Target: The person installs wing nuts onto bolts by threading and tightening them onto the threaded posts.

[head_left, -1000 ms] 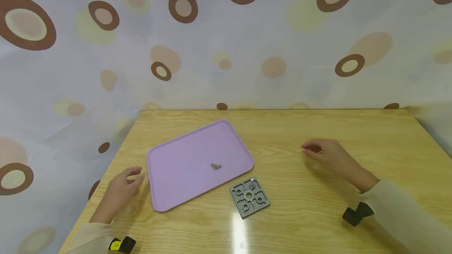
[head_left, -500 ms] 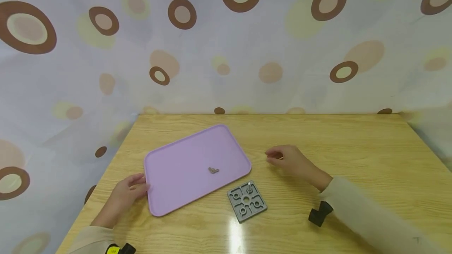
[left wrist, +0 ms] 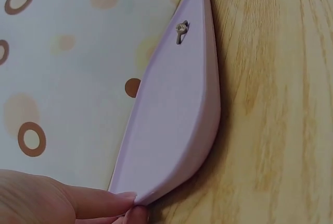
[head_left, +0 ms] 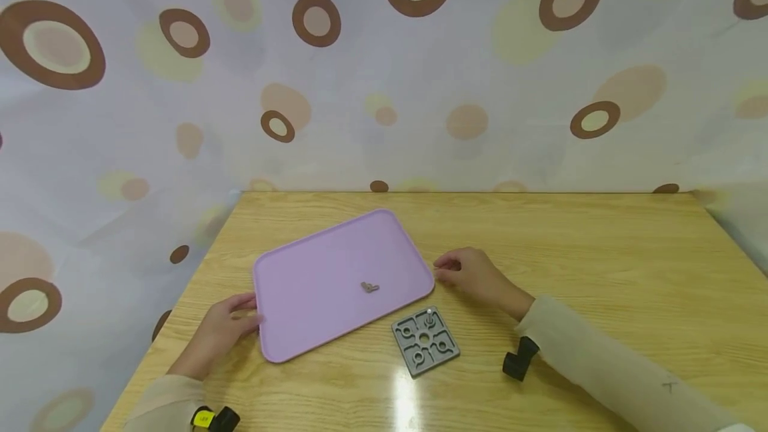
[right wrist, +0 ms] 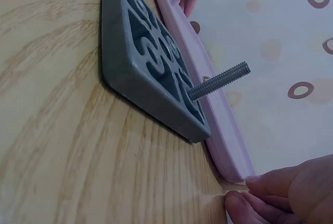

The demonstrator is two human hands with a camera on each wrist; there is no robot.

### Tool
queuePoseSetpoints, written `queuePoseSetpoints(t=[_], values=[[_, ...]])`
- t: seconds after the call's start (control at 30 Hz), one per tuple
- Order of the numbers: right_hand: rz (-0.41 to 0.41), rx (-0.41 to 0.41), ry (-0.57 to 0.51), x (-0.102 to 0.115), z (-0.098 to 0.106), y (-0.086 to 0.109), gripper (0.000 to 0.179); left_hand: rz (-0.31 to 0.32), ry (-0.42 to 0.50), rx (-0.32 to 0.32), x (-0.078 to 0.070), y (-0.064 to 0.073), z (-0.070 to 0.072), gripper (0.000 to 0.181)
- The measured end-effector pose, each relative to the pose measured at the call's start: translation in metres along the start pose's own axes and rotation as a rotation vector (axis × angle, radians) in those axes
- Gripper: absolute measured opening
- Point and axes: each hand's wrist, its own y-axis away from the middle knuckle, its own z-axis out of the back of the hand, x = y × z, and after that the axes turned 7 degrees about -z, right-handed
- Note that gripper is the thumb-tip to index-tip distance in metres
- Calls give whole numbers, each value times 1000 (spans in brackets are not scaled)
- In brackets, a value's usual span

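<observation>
A shallow lilac tray [head_left: 324, 285] lies at a slant on the table. My left hand [head_left: 225, 327] pinches its left rim, thumb above and a finger underneath in the left wrist view. At the tray's right corner, my right hand [head_left: 474, 275] holds the rim between thumb and fingertips [right wrist: 255, 182]. On the tray floor sits a small metal wing nut [left wrist: 181, 30]. Just in front of the tray, a square grey metal plate [head_left: 425, 340] with ribs and round holes rests on the table. A threaded bolt [right wrist: 221, 82] stands up from one of its corners.
The wooden table [head_left: 576, 239] runs back to a pale cloth backdrop [head_left: 420, 152] printed with brown ovals. Bare wood shows right of the tray and in front of the plate. Black wrist cameras sit on both forearms.
My right hand has moved left across the table to the tray's right corner. My left hand has come right and taken hold of the left rim. Plate and wing nut stay put.
</observation>
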Motion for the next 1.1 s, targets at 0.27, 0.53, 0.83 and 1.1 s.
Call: queuePoseSetpoints(t=[0.27,0.53,0.83,1.1], values=[[-31,-16,-27,-6,3,1,21,-27,-8,38,-14,-17,-7,55],[-59,-58,-26,-20,15,7,24,-108,-48,75,-26,-46,-16,54],[-140,-51,-50,-36,32,21,28,-143,-19,91,-41,-78,-37,48],[-170,-104,-6,-46,49,41,26,-152,32,104,-62,-96,-61,44]])
